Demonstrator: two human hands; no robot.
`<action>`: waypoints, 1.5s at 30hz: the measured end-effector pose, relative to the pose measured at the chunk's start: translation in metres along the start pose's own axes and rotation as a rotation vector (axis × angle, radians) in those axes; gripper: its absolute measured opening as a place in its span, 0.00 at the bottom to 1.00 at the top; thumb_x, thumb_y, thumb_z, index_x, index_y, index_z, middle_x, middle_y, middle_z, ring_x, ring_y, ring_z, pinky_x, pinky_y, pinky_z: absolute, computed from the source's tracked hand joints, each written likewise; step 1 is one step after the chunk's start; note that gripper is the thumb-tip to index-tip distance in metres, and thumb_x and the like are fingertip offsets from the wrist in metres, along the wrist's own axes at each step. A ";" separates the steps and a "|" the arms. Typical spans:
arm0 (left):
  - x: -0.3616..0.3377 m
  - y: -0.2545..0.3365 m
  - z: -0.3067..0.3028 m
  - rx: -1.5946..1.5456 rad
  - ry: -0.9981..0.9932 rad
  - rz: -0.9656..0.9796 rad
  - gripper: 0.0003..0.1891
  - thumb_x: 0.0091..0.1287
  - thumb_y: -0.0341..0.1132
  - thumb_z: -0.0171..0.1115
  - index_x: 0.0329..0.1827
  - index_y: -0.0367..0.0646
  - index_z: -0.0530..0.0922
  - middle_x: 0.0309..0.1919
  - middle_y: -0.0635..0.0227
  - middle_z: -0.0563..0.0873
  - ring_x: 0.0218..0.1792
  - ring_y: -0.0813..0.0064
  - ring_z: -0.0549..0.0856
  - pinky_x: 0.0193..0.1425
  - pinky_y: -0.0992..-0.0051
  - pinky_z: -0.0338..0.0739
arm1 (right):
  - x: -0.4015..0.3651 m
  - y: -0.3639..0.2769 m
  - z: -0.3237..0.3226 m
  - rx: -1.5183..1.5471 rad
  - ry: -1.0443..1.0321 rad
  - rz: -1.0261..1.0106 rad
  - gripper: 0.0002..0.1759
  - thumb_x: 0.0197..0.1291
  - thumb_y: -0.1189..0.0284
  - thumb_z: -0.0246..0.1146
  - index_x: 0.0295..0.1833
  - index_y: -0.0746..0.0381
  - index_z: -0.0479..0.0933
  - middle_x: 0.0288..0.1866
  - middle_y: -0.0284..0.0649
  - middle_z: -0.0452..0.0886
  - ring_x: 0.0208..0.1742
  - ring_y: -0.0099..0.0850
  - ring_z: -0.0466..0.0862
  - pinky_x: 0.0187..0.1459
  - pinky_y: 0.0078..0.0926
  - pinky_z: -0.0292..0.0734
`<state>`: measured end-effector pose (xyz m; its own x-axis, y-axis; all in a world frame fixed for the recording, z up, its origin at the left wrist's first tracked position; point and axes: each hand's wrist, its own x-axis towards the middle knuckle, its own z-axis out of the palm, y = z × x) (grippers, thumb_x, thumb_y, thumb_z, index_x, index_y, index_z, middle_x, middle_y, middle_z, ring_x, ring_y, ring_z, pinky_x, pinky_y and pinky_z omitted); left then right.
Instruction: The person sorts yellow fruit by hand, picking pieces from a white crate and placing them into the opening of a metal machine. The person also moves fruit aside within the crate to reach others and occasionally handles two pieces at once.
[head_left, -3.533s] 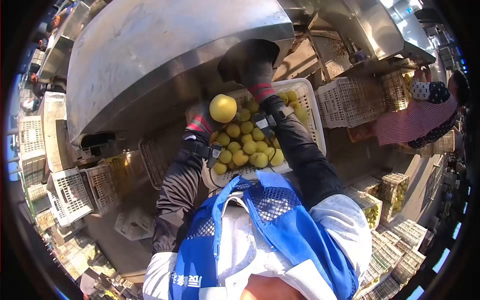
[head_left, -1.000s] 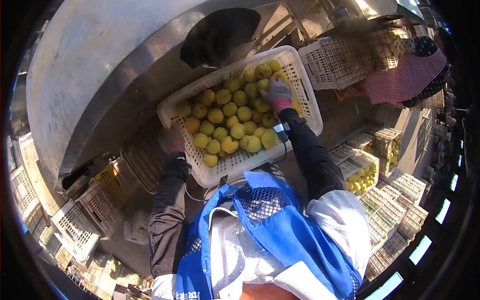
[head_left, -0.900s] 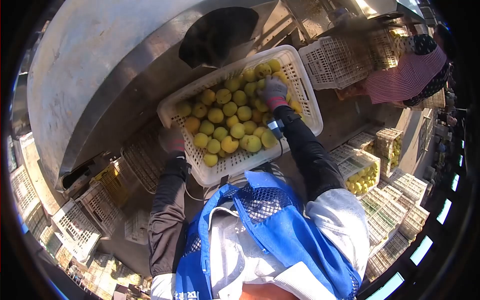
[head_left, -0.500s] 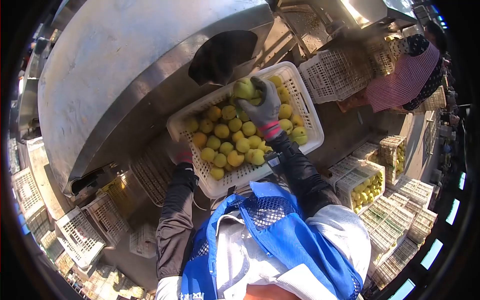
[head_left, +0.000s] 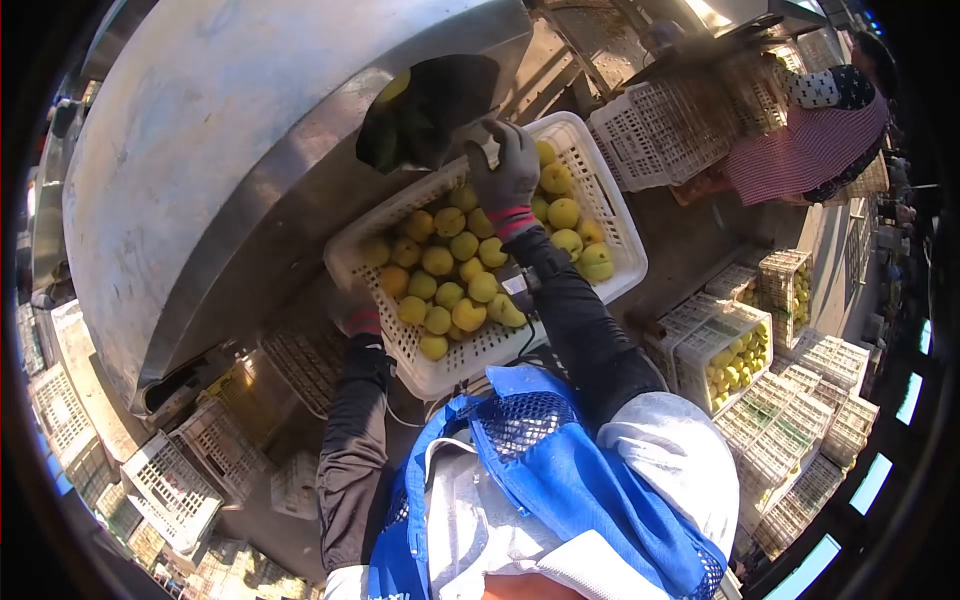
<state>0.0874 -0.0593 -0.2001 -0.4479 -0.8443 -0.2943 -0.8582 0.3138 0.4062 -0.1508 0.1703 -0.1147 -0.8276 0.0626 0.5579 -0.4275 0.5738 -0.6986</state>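
Note:
A white plastic crate (head_left: 612, 205) holds many yellow-green round fruits (head_left: 438, 260). My right hand (head_left: 505, 165), in a grey glove with a pink cuff, is over the crate's far side; its fingers are apart and hold nothing. Just beyond its fingertips is a dark opening (head_left: 425, 120) in the metal machine, with a fruit (head_left: 393, 87) inside at the upper left. My left hand (head_left: 352, 308), gloved too, is at the crate's left side in deep shadow, and its fingers are hidden.
The curved metal machine (head_left: 200, 120) fills the upper left. Stacked empty crates (head_left: 655, 135) stand behind on the right, beside a person in a checked garment (head_left: 805, 150). Fruit-filled crates (head_left: 738, 365) are at the right, and more crates (head_left: 175, 485) at the lower left.
My right hand has let go of the green fruit it held and moved slightly left and up toward the opening. A fruit now shows in the opening. The other person's arm is raised toward the crates.

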 end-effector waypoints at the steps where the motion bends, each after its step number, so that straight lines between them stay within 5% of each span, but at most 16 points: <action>1: -0.005 0.008 -0.008 0.000 0.003 -0.010 0.25 0.60 0.46 0.62 0.43 0.27 0.85 0.37 0.42 0.90 0.41 0.50 0.91 0.47 0.54 0.84 | -0.016 0.032 -0.012 -0.212 -0.126 0.064 0.28 0.47 0.59 0.75 0.52 0.58 0.77 0.51 0.46 0.81 0.54 0.49 0.80 0.55 0.44 0.76; 5: -0.021 0.030 -0.024 -0.054 -0.026 -0.091 0.26 0.59 0.47 0.62 0.42 0.27 0.86 0.37 0.41 0.89 0.41 0.50 0.91 0.47 0.55 0.84 | -0.036 0.097 -0.021 -0.773 -0.604 0.282 0.31 0.49 0.52 0.75 0.53 0.58 0.77 0.52 0.44 0.82 0.54 0.44 0.82 0.53 0.44 0.78; 8: -0.019 0.035 -0.027 -0.004 -0.025 -0.098 0.26 0.59 0.48 0.62 0.41 0.27 0.86 0.36 0.41 0.89 0.41 0.49 0.91 0.47 0.55 0.84 | -0.029 0.113 -0.007 -0.872 -0.719 0.173 0.34 0.48 0.46 0.75 0.52 0.58 0.77 0.52 0.44 0.82 0.53 0.41 0.83 0.53 0.43 0.79; 12: -0.016 0.033 -0.024 0.022 -0.017 -0.086 0.26 0.60 0.49 0.61 0.39 0.26 0.86 0.36 0.39 0.88 0.42 0.47 0.90 0.48 0.53 0.84 | -0.017 0.110 -0.022 -0.737 -0.746 0.268 0.34 0.47 0.54 0.76 0.57 0.60 0.78 0.52 0.49 0.83 0.54 0.46 0.84 0.55 0.45 0.80; 14: -0.016 0.035 -0.025 0.006 -0.007 -0.092 0.26 0.60 0.49 0.61 0.39 0.26 0.86 0.36 0.37 0.88 0.42 0.46 0.90 0.48 0.52 0.83 | -0.028 0.097 -0.040 -0.344 -0.538 0.161 0.37 0.44 0.55 0.78 0.58 0.62 0.78 0.50 0.46 0.84 0.54 0.43 0.83 0.56 0.41 0.79; 17: -0.025 0.043 -0.030 -0.018 0.003 -0.093 0.27 0.60 0.50 0.61 0.40 0.26 0.86 0.38 0.36 0.87 0.44 0.44 0.89 0.50 0.52 0.82 | -0.018 0.046 -0.069 0.057 -0.511 0.125 0.39 0.43 0.63 0.79 0.63 0.63 0.76 0.53 0.47 0.84 0.54 0.46 0.83 0.58 0.42 0.78; 18: -0.026 0.046 -0.032 -0.031 0.006 -0.080 0.28 0.61 0.50 0.61 0.41 0.26 0.85 0.39 0.35 0.87 0.45 0.43 0.88 0.52 0.51 0.82 | -0.007 0.026 -0.076 0.058 -0.505 0.121 0.39 0.43 0.63 0.79 0.63 0.63 0.76 0.53 0.47 0.84 0.54 0.46 0.83 0.58 0.42 0.78; 20: -0.028 0.047 -0.033 -0.069 0.000 -0.087 0.28 0.61 0.50 0.61 0.41 0.26 0.85 0.39 0.35 0.87 0.46 0.42 0.88 0.53 0.52 0.81 | 0.019 -0.014 -0.083 0.075 -0.516 -0.206 0.39 0.43 0.67 0.78 0.64 0.64 0.76 0.54 0.47 0.84 0.56 0.48 0.82 0.60 0.43 0.78; 25: -0.024 0.043 -0.031 0.030 -0.014 -0.040 0.25 0.65 0.50 0.60 0.37 0.30 0.85 0.33 0.41 0.88 0.39 0.46 0.90 0.44 0.55 0.84 | 0.052 -0.044 -0.051 0.001 -0.511 -0.398 0.34 0.48 0.63 0.77 0.61 0.62 0.79 0.56 0.48 0.84 0.60 0.49 0.80 0.61 0.43 0.77; 27: -0.022 0.031 -0.022 0.030 0.040 0.046 0.27 0.66 0.52 0.57 0.38 0.30 0.86 0.33 0.40 0.88 0.40 0.44 0.89 0.47 0.54 0.83 | 0.059 -0.044 -0.022 -0.272 -0.722 -0.459 0.29 0.50 0.66 0.74 0.59 0.61 0.79 0.52 0.47 0.85 0.55 0.49 0.82 0.55 0.45 0.78; 31: -0.014 0.024 -0.017 0.057 -0.052 0.023 0.27 0.65 0.52 0.57 0.40 0.30 0.86 0.35 0.40 0.88 0.41 0.43 0.89 0.49 0.53 0.83 | 0.062 -0.032 0.001 -0.122 -0.556 -0.396 0.21 0.53 0.65 0.72 0.53 0.58 0.82 0.48 0.47 0.85 0.48 0.48 0.84 0.49 0.44 0.78; 33: -0.025 0.041 -0.032 0.067 -0.022 -0.030 0.27 0.64 0.51 0.57 0.42 0.30 0.86 0.37 0.39 0.88 0.44 0.43 0.89 0.50 0.52 0.82 | 0.050 -0.012 -0.026 -0.025 -0.165 -0.413 0.20 0.57 0.60 0.70 0.53 0.56 0.82 0.48 0.45 0.85 0.44 0.47 0.85 0.47 0.44 0.79; 35: -0.029 0.046 -0.035 0.045 -0.029 -0.071 0.27 0.64 0.51 0.57 0.43 0.30 0.86 0.38 0.39 0.88 0.44 0.43 0.89 0.51 0.52 0.82 | 0.012 0.031 -0.046 -0.128 -0.467 -0.071 0.26 0.58 0.54 0.69 0.58 0.56 0.79 0.50 0.43 0.85 0.47 0.45 0.85 0.49 0.44 0.78; 37: -0.029 0.051 -0.036 0.014 -0.014 -0.104 0.27 0.64 0.50 0.57 0.43 0.29 0.86 0.39 0.39 0.88 0.45 0.43 0.88 0.52 0.51 0.82 | -0.027 0.068 -0.048 -0.595 -0.795 0.096 0.31 0.59 0.47 0.67 0.62 0.55 0.77 0.54 0.42 0.85 0.52 0.43 0.85 0.52 0.43 0.77; 45: -0.020 0.039 -0.027 -0.059 -0.006 -0.127 0.27 0.63 0.50 0.59 0.44 0.28 0.85 0.41 0.39 0.88 0.46 0.43 0.88 0.53 0.52 0.82 | -0.057 0.092 -0.001 -0.892 -1.083 0.358 0.41 0.56 0.37 0.64 0.64 0.58 0.78 0.59 0.43 0.83 0.61 0.40 0.81 0.59 0.39 0.75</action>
<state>0.0698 -0.0424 -0.1556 -0.3382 -0.8730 -0.3513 -0.8920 0.1783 0.4155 -0.1423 0.2202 -0.2099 -0.8762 -0.0952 -0.4725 -0.1118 0.9937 0.0071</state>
